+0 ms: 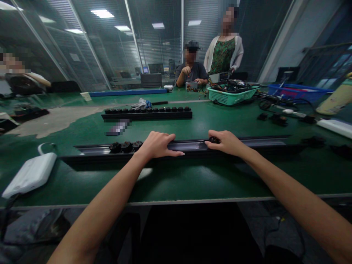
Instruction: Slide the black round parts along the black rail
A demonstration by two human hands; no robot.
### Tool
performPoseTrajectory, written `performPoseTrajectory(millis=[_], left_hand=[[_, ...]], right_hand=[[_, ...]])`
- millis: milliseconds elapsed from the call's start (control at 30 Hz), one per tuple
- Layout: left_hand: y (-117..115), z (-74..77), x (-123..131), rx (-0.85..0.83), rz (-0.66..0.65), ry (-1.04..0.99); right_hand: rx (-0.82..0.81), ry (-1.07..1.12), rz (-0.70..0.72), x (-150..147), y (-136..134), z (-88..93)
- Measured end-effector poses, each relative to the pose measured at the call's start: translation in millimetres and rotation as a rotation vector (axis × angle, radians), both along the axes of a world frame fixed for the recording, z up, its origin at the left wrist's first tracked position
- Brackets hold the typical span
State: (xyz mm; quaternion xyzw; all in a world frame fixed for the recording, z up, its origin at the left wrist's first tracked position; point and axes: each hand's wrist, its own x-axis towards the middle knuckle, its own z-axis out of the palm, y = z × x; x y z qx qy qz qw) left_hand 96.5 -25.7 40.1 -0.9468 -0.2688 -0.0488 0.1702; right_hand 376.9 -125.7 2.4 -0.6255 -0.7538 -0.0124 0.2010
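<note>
A long black channel-shaped rail [189, 145] lies across the green table in front of me. Several round black parts [126, 147] sit in its left section. My left hand [158, 145] rests on the rail just right of them, thumb and fingers spread apart. Over the rail's right half, my right hand [224, 142] pinches a small black part [214, 139] between thumb and fingers, at the channel.
Farther back lies a second black rail [148, 115] topped with several black parts, near a phone [118, 127]. A white box [30, 174] is at left; a green basket [232, 96] and blue tray [299, 92] are back right. Two people are across the table, another at far left.
</note>
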Motion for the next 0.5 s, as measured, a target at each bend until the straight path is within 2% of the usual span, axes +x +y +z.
performPoseTrajectory(millis=[500], left_hand=[[0.2,0.7,-1.2,0.006,0.001,0.013]], right_hand=[[0.026,0.019,-0.003,0.3,-1.2,1.4]])
